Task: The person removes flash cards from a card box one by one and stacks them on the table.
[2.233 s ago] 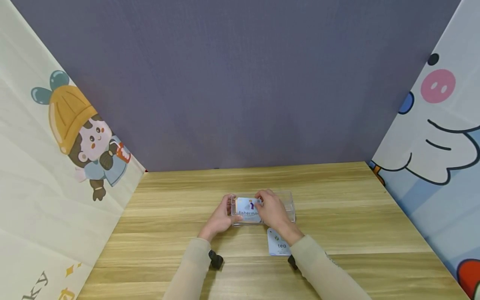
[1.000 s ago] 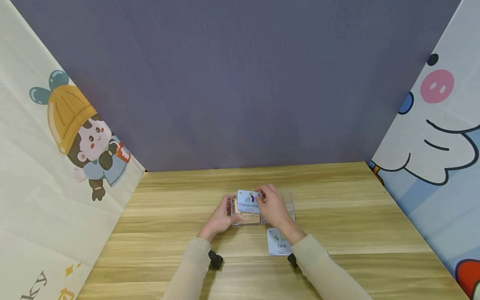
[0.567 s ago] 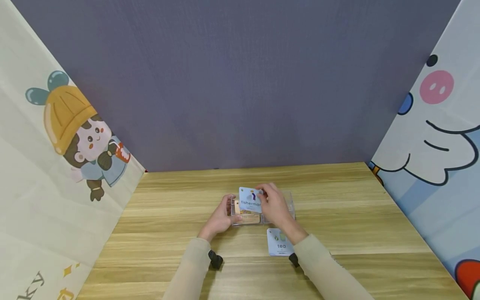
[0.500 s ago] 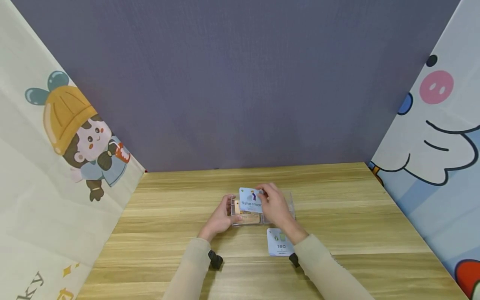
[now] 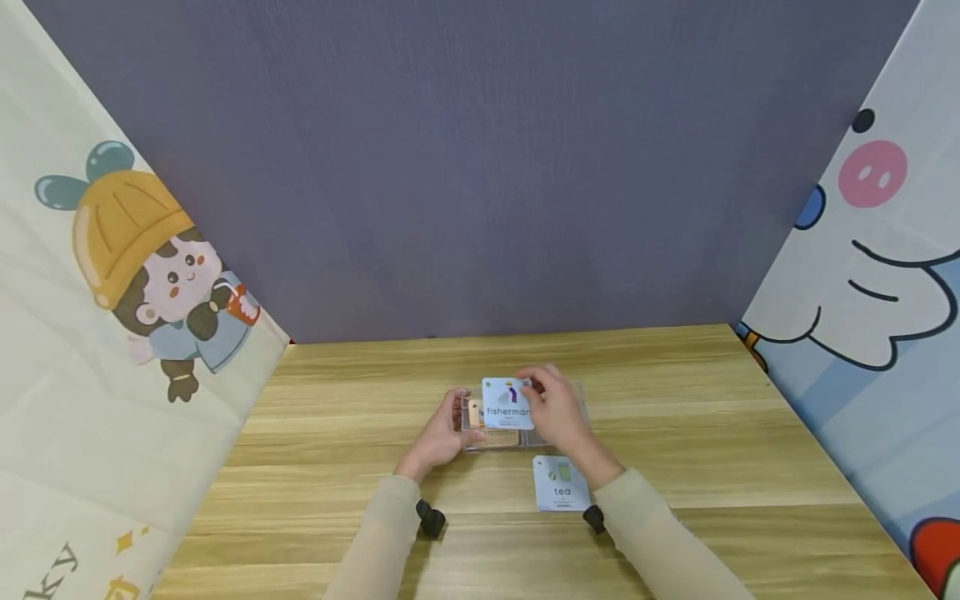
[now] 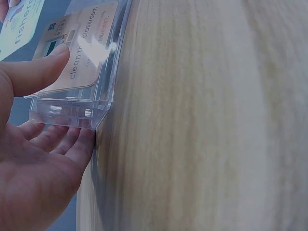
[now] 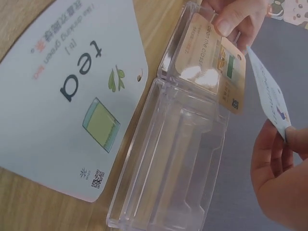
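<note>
My left hand (image 5: 435, 440) grips the left end of a clear plastic box (image 7: 168, 159), thumb over its near side and fingers round its end. The box has two compartments. In the left one lies a peach-coloured card (image 7: 204, 57) lettered "clean the classroom", with my left thumb over its edge in the left wrist view. The right compartment shows bare in the right wrist view. My right hand (image 5: 561, 414) pinches the right edge of a pale blue "fisherman" flashcard (image 5: 504, 407) between thumb and fingers, held tilted above the box and partly covering it in the head view.
A pale blue "tea" flashcard (image 5: 557, 490) lies on the wooden table (image 5: 337, 500) in front of the box, beside my right wrist. A grey-purple panel (image 5: 480, 183) rises behind the table, with cartoon-printed sheets (image 5: 75, 350) at both sides.
My right hand has lifted the fisherman flashcard off the left compartment, uncovering the peach card, and has since shifted slightly right. My left hand keeps its grip on the box.
</note>
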Motion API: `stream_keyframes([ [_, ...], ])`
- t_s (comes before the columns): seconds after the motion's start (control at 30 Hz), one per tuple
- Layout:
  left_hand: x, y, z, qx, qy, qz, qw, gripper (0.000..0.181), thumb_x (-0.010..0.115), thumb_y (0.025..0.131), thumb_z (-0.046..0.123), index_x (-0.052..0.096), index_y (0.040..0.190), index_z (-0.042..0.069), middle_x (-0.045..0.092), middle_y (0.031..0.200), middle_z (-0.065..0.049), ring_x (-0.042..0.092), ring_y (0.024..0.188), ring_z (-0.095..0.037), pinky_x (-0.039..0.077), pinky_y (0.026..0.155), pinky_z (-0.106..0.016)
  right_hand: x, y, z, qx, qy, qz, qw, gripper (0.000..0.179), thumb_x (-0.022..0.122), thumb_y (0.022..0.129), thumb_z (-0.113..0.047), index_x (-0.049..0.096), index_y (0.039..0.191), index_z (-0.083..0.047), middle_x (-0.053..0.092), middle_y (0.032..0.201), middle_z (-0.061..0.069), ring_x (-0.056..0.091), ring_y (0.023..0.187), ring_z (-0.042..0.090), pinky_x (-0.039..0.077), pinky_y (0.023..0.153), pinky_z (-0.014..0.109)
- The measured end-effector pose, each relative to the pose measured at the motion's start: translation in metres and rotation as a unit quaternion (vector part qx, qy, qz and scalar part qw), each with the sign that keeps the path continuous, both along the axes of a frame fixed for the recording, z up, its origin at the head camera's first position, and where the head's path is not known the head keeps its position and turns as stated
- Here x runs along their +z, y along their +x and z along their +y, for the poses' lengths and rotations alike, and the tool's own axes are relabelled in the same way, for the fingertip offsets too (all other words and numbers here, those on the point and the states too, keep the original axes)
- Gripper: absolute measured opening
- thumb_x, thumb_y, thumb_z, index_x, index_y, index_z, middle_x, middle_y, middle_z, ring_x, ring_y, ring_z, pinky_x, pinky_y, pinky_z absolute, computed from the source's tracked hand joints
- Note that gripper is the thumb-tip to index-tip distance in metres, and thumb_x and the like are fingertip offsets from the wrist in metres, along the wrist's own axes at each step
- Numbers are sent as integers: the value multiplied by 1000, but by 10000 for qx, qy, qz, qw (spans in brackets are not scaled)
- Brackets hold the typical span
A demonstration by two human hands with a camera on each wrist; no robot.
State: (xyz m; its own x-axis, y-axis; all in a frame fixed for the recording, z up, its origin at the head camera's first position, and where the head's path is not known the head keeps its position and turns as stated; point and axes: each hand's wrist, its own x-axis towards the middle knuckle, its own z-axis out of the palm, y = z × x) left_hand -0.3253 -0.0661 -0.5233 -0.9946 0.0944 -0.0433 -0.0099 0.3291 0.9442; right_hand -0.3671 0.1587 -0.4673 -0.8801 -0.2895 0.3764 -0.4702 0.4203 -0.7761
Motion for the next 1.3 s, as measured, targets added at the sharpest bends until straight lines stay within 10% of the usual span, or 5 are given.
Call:
stream_keyframes([
  [1.3,0,2,-1,34,-111,-20,9999,82,77,89,10,28,155,5,47,141,-19,47,133,-41,37,114,-56,17,9,26,251,-265,-243,9990,21,67,92,4,71,111,-2,56,95,7,54,86,19,51,73,26],
])
